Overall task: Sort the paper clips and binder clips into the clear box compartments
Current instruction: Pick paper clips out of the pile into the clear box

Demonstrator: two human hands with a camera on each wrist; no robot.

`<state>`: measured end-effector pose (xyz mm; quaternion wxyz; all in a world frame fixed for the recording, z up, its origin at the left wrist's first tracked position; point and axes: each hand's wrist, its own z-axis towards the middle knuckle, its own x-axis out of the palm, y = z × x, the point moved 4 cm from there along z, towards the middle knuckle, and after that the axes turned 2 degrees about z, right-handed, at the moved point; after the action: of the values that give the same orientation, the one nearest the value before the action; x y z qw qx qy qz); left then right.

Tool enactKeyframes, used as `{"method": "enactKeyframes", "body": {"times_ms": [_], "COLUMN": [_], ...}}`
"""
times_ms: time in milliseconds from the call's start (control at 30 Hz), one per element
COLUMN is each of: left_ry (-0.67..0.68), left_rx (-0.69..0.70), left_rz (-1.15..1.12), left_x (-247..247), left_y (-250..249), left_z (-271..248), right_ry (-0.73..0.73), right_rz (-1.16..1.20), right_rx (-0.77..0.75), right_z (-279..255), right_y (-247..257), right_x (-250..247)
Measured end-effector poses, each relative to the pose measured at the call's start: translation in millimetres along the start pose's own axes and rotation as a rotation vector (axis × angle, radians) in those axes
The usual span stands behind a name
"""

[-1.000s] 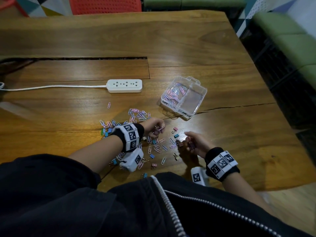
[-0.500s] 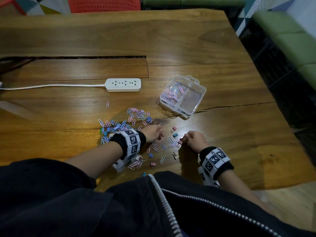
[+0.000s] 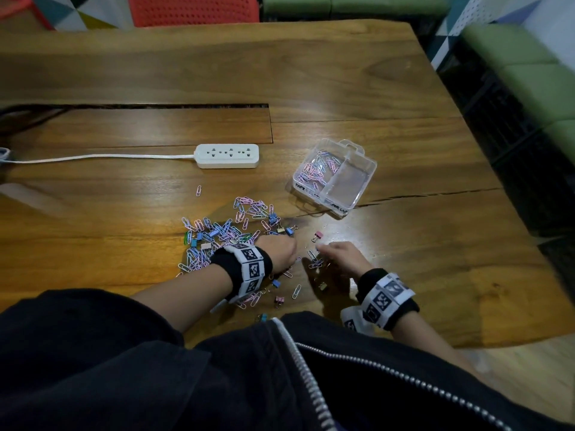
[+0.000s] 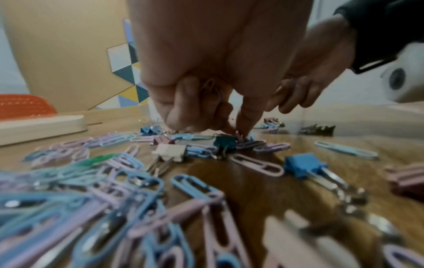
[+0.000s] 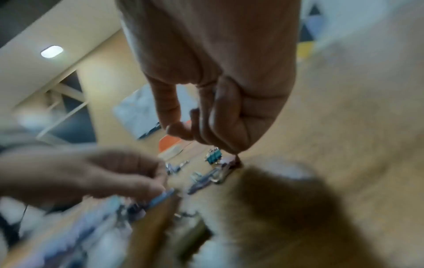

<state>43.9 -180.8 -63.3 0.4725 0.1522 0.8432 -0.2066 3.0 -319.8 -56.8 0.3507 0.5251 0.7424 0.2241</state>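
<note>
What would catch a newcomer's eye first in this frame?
Probably the pastel scatter of paper clips and small binder clips spread over the wooden table, with the left hand and right hand both down among them near the front edge. Next, the clear box behind the right hand: its left compartment holds paper clips, its right one looks empty. A white power strip lies further left.

clear box point(image 3: 361, 157): 1 | power strip point(image 3: 227, 155): 1 | paper clips point(image 3: 224, 231): dozens | hands: 2
</note>
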Motion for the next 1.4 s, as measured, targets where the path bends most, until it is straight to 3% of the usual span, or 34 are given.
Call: {"method": "enactKeyframes", "body": {"times_ms": [67, 200, 267, 400, 533, 600, 667, 767, 900, 1033, 1100, 1233, 1300, 1400], "left_ry": [0.008, 0.152, 0.184, 0.193, 0.068, 0.033, -0.027, -0.068, -0.058, -0.031, 0.009, 0.098, 0.133, 0.161], "left_rx": [-0.018, -0.18, -0.187, -0.19, -0.062, 0.006, 0.081, 0.147, 0.156, 0.066, 0.005, -0.199, -0.237, -0.24], "left_rz": [-0.218, -1.341, -1.605, -1.565, -0.73, -0.302, -0.063, 0.031, 0.16, -0.037, -0.326, -1.175, -1.513, -1.657], "left_x": [-1.9, 0.0, -1.5, 1.0, 1.4, 2.5, 1.0, 0.5, 6.1, 4.9, 1.9, -7.5, -11.0, -10.5], "left_y": [3.7, 15.4, 19.0, 18.5, 11.4, 6.6, 2.6, -1.9, -8.6, -3.8, 2.3, 16.7, 22.2, 30.0], "left_z": [-2.2, -9.6, -12.7, -9.1, -6.0, -8.7, -10.1, -10.3, -10.3, -11.6, -10.0, -12.3, -17.4, -19.6], "right_ry": [-0.033, -0.058, -0.09, -0.01, -0.011, -0.039, -0.059, -0.012, 0.085, 0.058, 0.045, -0.004, -0.028, -0.119], "right_rz": [-0.276, -0.598, -0.657, -0.764, -0.65, -0.501, -0.352, -0.052, 0.503, 0.586, 0.533, 0.315, 0.233, -0.054], "right_rx": [-0.113, -0.163, -0.185, -0.201, -0.225, -0.214, -0.209, -0.203, -0.051, 0.041, 0.071, 0.047, 0.035, -0.026], "right_z": [2.4, 1.8, 1.1, 0.2, -0.7, -1.2, -2.1, -2.1, -2.0, 0.8, 3.3, 7.1, 8.6, 12.1], "right_y": [1.4, -1.1, 2.6, 2.7, 3.1, 4.4, 5.0, 5.4, 3.9, 4.6, 3.8, 3.4, 3.7, 5.8], "right_x": [4.2, 8.9, 8.2, 16.6, 14.9, 6.9, -0.5, -4.5, -3.0, -1.2, 1.2, 6.3, 10.9, 14.7]}}
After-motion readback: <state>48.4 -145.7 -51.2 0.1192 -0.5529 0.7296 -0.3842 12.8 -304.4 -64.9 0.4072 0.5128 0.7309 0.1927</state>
